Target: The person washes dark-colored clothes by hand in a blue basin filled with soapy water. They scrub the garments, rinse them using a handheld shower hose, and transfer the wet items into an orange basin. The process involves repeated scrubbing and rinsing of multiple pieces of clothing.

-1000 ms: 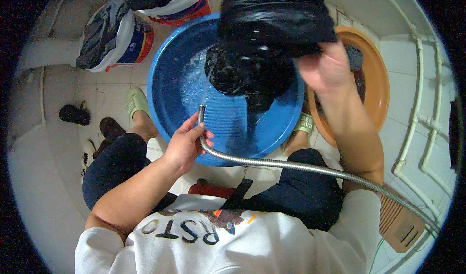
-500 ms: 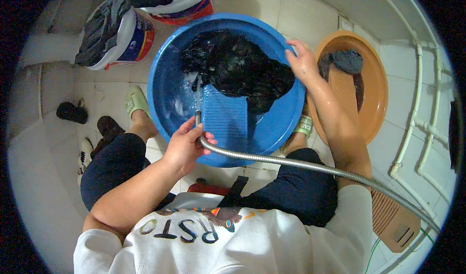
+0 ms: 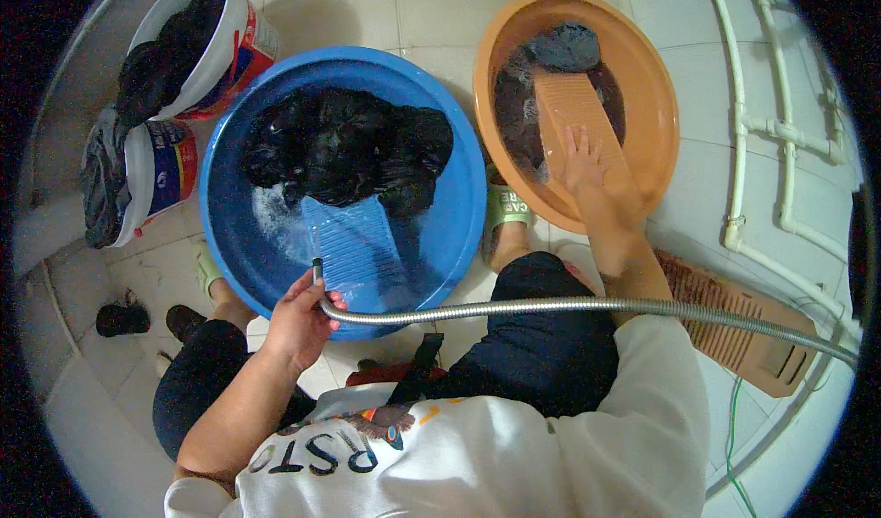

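Washing seems unfinished: black cloth lies wetted, far in the blue tub, grey cloth in the orange basin at right, left hand gripping the hose, right hand spread, empty

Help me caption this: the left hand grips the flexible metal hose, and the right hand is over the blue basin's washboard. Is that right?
Not quite: the head view shows the right hand over the washboard in the orange basin, not the blue basin. The left hand does grip the flexible metal hose.
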`<action>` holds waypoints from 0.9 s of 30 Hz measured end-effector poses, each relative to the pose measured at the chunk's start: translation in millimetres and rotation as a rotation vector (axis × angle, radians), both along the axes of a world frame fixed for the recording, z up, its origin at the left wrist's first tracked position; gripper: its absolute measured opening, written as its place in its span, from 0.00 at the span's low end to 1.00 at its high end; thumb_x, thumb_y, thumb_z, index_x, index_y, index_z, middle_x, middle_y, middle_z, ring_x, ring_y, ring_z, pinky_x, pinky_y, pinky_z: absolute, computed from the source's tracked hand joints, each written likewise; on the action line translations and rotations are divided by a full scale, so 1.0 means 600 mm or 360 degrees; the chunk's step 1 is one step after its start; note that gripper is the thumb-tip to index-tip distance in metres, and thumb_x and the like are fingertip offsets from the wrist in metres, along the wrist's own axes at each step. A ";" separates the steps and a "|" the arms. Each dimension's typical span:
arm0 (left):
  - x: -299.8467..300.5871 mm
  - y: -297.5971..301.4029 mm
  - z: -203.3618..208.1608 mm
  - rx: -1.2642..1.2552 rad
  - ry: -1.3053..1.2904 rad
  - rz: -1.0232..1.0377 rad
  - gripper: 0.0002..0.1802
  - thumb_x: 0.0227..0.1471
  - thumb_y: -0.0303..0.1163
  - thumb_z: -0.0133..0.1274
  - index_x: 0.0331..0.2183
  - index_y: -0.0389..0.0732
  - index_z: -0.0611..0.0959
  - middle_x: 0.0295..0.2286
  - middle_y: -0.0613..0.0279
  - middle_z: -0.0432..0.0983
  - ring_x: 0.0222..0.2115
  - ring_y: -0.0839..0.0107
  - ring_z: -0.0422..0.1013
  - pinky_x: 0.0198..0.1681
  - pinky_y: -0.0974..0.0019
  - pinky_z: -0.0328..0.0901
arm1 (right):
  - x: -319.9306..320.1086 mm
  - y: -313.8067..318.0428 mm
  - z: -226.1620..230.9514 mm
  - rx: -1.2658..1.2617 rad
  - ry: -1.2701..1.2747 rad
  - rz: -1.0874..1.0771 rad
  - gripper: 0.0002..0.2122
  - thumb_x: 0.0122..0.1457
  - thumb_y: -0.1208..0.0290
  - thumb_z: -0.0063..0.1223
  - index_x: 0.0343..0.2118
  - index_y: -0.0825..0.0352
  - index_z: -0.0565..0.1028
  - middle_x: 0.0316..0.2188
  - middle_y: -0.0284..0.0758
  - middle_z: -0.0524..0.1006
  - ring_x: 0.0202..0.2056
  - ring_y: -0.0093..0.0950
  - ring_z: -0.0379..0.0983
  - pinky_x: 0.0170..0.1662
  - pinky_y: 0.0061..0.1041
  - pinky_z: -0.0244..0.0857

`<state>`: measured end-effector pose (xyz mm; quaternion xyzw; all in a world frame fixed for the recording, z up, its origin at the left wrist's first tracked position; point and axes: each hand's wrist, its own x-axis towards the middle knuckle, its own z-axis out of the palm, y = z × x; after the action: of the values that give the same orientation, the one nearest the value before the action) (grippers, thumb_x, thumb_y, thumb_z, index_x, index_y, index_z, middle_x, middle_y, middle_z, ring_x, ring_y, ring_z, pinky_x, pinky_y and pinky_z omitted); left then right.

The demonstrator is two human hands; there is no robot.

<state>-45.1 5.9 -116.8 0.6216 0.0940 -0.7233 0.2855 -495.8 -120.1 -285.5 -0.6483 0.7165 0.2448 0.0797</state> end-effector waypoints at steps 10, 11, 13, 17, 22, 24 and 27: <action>-0.012 -0.009 0.004 -0.0010 0.0007 -0.0098 0.17 0.53 0.29 0.40 0.45 0.42 0.61 0.23 0.59 0.69 0.24 0.70 0.69 0.21 0.72 0.62 | -0.134 0.058 -0.011 0.0331 0.0423 0.0137 0.34 0.49 0.73 0.45 0.58 0.53 0.42 0.60 0.34 0.39 0.59 0.40 0.38 0.55 0.46 0.45; -0.011 -0.010 0.003 -0.0018 0.0026 -0.0101 0.17 0.53 0.29 0.40 0.46 0.42 0.61 0.23 0.59 0.69 0.24 0.70 0.69 0.21 0.72 0.62 | -0.162 0.071 -0.011 0.0341 0.0514 0.0284 0.33 0.49 0.73 0.44 0.58 0.55 0.44 0.59 0.35 0.41 0.59 0.40 0.40 0.55 0.44 0.46; -0.010 -0.009 0.004 -0.0032 0.0059 -0.0097 0.17 0.53 0.30 0.40 0.46 0.43 0.61 0.24 0.59 0.70 0.25 0.69 0.69 0.22 0.72 0.62 | -0.212 0.091 -0.015 0.0272 0.0653 0.0633 0.30 0.49 0.73 0.43 0.57 0.59 0.48 0.58 0.37 0.46 0.57 0.38 0.44 0.55 0.40 0.47; -0.008 -0.019 0.002 0.0036 0.0030 -0.0130 0.19 0.53 0.30 0.40 0.47 0.43 0.60 0.24 0.60 0.70 0.25 0.70 0.69 0.22 0.73 0.62 | -0.177 -0.017 -0.040 0.0960 0.0741 0.0230 0.25 0.50 0.68 0.42 0.54 0.63 0.57 0.55 0.42 0.54 0.55 0.39 0.51 0.56 0.35 0.47; -0.007 -0.032 0.000 0.0076 0.0001 -0.0152 0.20 0.53 0.31 0.40 0.49 0.44 0.60 0.25 0.61 0.70 0.25 0.70 0.68 0.22 0.73 0.62 | -0.077 -0.143 -0.004 -0.0512 -0.0590 -0.0206 0.26 0.50 0.64 0.45 0.53 0.66 0.57 0.53 0.45 0.55 0.54 0.39 0.52 0.56 0.30 0.48; -0.008 -0.040 0.002 0.0095 0.0016 -0.0116 0.19 0.53 0.31 0.39 0.48 0.44 0.61 0.25 0.62 0.70 0.25 0.70 0.68 0.22 0.73 0.62 | -0.053 -0.184 -0.019 -0.0447 -0.0537 0.0171 0.28 0.50 0.66 0.46 0.55 0.63 0.53 0.53 0.46 0.56 0.54 0.38 0.52 0.53 0.32 0.52; -0.004 -0.053 0.000 0.0054 0.0076 -0.0108 0.19 0.53 0.31 0.40 0.48 0.44 0.62 0.25 0.63 0.70 0.25 0.72 0.68 0.22 0.74 0.62 | -0.002 -0.230 0.016 -0.0014 -0.0158 0.0549 0.30 0.51 0.70 0.44 0.57 0.59 0.48 0.53 0.46 0.56 0.53 0.37 0.55 0.48 0.34 0.59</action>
<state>-47.2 -25.7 -117.0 0.6119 0.0920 -0.7454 0.2480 -497.2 -257.9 -276.1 -0.7731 0.5911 0.2195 0.0689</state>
